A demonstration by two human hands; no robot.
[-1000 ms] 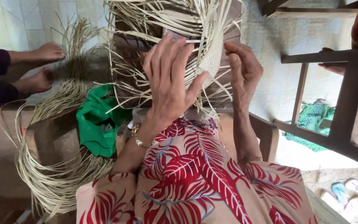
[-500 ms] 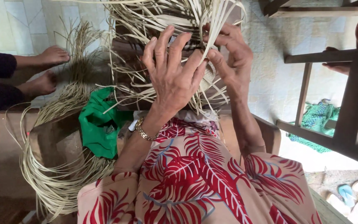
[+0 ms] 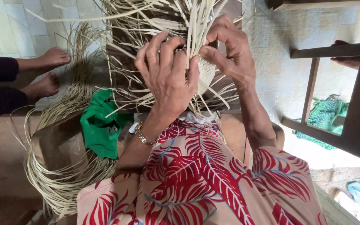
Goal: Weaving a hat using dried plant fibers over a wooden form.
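Pale floor tiles fill the upper left of the frame, where another person's bare feet rest beside loose straw. Lower left, a coil of straw strips and a green cloth lie close by, apparently kept within reach. At upper centre the left hand presses flat against the half-woven straw piece, seemingly to steady it, while the right hand, touching it, pinches upright strands between thumb and fingers.
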